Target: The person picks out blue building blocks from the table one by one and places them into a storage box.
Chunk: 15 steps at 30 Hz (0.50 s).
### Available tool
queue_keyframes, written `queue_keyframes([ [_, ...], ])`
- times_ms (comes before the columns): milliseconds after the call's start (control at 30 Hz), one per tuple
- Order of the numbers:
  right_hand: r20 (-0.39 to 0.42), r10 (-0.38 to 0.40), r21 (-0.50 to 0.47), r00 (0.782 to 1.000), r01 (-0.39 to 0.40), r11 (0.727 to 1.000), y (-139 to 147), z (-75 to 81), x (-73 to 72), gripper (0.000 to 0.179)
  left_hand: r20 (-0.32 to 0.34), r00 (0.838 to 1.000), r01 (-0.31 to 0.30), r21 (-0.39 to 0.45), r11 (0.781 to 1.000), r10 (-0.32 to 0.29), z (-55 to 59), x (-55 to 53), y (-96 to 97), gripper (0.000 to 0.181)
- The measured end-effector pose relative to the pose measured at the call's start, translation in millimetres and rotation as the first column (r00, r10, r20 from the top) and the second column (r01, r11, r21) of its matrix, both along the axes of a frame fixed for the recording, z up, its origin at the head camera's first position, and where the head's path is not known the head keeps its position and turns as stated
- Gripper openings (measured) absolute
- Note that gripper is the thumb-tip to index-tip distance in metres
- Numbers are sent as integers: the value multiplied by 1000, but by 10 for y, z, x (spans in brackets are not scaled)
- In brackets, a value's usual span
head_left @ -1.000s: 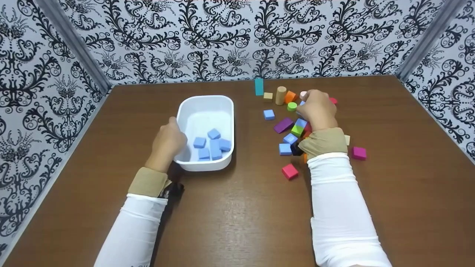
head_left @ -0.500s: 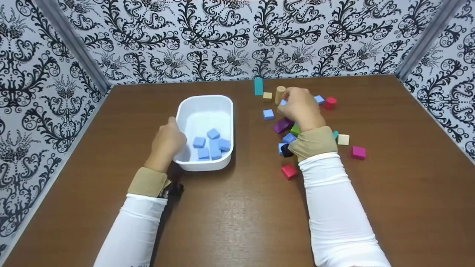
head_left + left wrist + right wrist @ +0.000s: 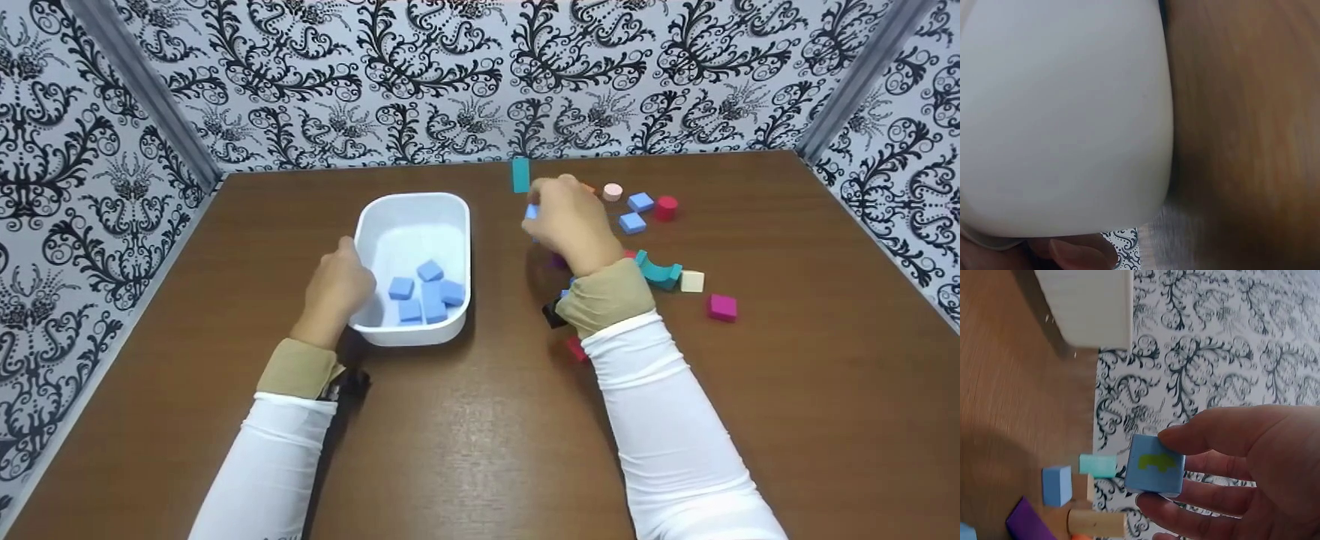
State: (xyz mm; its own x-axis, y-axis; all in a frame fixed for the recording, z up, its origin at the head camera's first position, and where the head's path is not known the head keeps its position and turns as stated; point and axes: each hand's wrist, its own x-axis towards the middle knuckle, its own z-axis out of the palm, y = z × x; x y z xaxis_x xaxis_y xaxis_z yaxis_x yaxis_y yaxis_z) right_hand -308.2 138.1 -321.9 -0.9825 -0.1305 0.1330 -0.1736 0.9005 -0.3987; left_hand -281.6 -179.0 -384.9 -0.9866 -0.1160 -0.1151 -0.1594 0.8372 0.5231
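Note:
My left hand (image 3: 335,291) grips the left rim of a white plastic tub (image 3: 414,337); in the left wrist view its fingers (image 3: 1081,254) curl at the tub's edge. Several blue blocks (image 3: 433,301) lie in the near half of the tub. Between the thumb and fingers of my right hand (image 3: 574,221) a blue block (image 3: 1154,466) is pinched, a green shape printed on one face. That hand hangs over the loose blocks, right of the tub, and hides part of them.
Around the right hand lie two blue blocks (image 3: 632,222), a red cylinder (image 3: 665,208), a teal arch (image 3: 660,274), a cream cube (image 3: 691,282) and a magenta block (image 3: 722,308). A teal block (image 3: 520,175) stands by the patterned back wall (image 3: 450,82).
My right hand has lifted a blue block out of the pile and carried it left towards the tub. The left hand and the tub have stayed in place.

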Motion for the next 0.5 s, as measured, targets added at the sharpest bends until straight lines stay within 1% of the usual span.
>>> queue_keyframes([
  [200, -2, 39, -23, 999, -39, 999, -175, 56, 74, 36, -9, 1000, 4, -2, 1000, -4, -9, 0, 3, 61],
  [367, -16, 111, -16, 994, -112, 994, -347, 100, 155, 33, -8, 1000, 5, -8, 1000, -5, 5, 8, 1, 60],
  [500, -38, 175, 4, 984, -175, 985, -512, 111, 240, 32, -14, 1000, 7, -10, 1000, -8, 2, 8, -3, 60],
])
